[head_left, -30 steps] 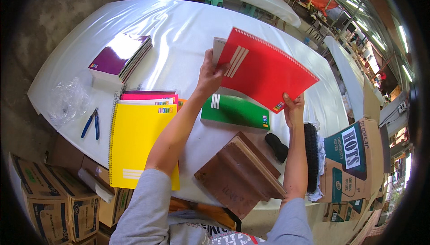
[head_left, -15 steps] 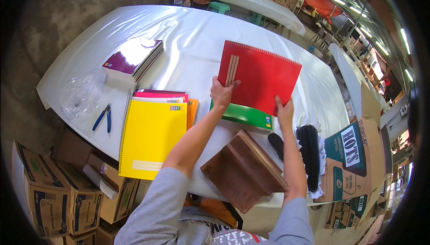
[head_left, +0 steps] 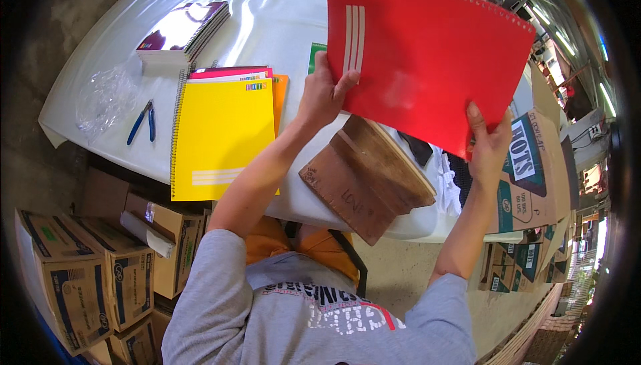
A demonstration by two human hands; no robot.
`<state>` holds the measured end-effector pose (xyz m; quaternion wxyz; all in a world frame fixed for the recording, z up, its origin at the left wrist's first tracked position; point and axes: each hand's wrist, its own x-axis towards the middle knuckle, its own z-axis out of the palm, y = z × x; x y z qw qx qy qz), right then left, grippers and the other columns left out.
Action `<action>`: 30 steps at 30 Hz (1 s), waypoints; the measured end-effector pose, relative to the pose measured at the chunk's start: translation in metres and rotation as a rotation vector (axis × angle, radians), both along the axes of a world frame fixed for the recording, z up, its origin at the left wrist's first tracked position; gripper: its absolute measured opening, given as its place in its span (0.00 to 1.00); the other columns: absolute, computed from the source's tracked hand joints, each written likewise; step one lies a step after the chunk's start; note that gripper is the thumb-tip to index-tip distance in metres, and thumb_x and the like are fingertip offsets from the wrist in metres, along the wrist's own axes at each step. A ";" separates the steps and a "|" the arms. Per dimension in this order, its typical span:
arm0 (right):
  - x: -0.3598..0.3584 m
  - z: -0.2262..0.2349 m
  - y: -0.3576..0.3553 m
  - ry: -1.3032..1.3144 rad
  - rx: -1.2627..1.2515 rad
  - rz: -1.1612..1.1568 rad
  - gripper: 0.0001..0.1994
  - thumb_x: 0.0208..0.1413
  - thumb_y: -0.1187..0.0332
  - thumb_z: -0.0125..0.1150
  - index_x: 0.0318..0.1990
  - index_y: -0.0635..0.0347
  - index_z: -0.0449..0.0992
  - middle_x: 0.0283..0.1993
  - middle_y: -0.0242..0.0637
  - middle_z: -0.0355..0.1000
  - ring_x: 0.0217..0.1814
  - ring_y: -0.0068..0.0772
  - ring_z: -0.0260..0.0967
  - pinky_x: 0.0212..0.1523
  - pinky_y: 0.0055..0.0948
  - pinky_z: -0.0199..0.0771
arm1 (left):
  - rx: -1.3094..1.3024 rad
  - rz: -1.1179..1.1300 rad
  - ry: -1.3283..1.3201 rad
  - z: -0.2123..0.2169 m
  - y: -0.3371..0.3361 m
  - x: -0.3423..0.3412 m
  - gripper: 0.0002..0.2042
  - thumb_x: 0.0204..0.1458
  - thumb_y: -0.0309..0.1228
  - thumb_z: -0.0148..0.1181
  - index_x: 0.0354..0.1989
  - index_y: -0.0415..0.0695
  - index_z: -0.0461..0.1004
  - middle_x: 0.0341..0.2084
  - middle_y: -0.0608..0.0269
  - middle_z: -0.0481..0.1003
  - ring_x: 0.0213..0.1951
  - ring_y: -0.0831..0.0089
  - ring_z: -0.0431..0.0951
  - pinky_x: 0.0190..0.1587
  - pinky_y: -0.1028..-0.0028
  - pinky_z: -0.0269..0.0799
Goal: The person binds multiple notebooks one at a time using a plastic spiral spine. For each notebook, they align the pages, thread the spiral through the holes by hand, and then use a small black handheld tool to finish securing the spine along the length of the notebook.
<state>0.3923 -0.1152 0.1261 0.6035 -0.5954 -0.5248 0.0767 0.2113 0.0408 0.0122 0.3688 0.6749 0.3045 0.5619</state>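
A red notebook (head_left: 427,64) is held up in front of me, with white stripes on its cover and a row of holes or wire loops along its top edge. My left hand (head_left: 325,94) grips its left side, thumb on the cover. Near its lower right corner, my right hand (head_left: 491,141) is closed on it too. Behind it shows only a corner of a green notebook (head_left: 316,54). To the left of my forearm lies a yellow wire-bound notebook (head_left: 224,131) on top of other coloured ones. Below the red notebook stands a brown wooden block stand (head_left: 367,181).
Blue-handled pliers (head_left: 143,123) and clear plastic filament or wrap (head_left: 103,101) lie at left. Purple notebooks (head_left: 183,28) are stacked farther back on the white-covered table (head_left: 267,4). Cardboard boxes (head_left: 127,278) stand at lower left, an open carton (head_left: 531,171) at right.
Both hands have raised the red notebook toward me and to the right, so it looks larger and covers most of the green notebook. My view has tilted down.
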 end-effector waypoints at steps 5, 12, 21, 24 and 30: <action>-0.004 -0.004 -0.008 -0.046 0.053 -0.028 0.19 0.52 0.66 0.60 0.48 0.66 0.67 0.42 0.39 0.71 0.42 0.24 0.67 0.45 0.24 0.65 | 0.002 0.082 -0.163 -0.009 -0.002 0.028 0.24 0.51 0.50 0.52 0.42 0.40 0.62 0.28 0.46 0.75 0.32 0.50 0.76 0.33 0.64 0.71; -0.008 -0.009 -0.014 -0.126 0.008 -0.052 0.18 0.52 0.66 0.60 0.47 0.67 0.67 0.41 0.40 0.72 0.41 0.26 0.68 0.44 0.24 0.66 | -0.052 0.124 -0.336 -0.023 0.003 0.044 0.19 0.55 0.47 0.48 0.36 0.39 0.69 0.25 0.53 0.75 0.28 0.66 0.76 0.31 0.70 0.69; -0.018 -0.019 -0.029 -0.255 0.044 -0.087 0.14 0.53 0.66 0.59 0.40 0.68 0.68 0.30 0.41 0.73 0.29 0.24 0.67 0.32 0.24 0.67 | -0.114 0.122 -0.347 -0.028 0.003 0.050 0.16 0.54 0.42 0.52 0.33 0.39 0.70 0.22 0.59 0.75 0.25 0.74 0.74 0.28 0.72 0.68; -0.024 -0.009 -0.022 -0.223 0.004 -0.104 0.13 0.53 0.66 0.59 0.38 0.68 0.68 0.29 0.41 0.72 0.28 0.24 0.67 0.31 0.23 0.66 | -0.144 0.065 -0.339 -0.042 0.010 0.049 0.16 0.55 0.43 0.51 0.32 0.39 0.70 0.21 0.61 0.74 0.24 0.76 0.73 0.27 0.74 0.67; -0.008 -0.048 -0.037 -0.319 -0.050 -0.118 0.08 0.52 0.68 0.58 0.32 0.65 0.69 0.22 0.39 0.71 0.20 0.24 0.63 0.23 0.24 0.63 | -0.480 -0.126 -0.360 -0.058 -0.003 0.032 0.23 0.57 0.53 0.39 0.35 0.42 0.68 0.19 0.64 0.70 0.24 0.78 0.71 0.28 0.78 0.67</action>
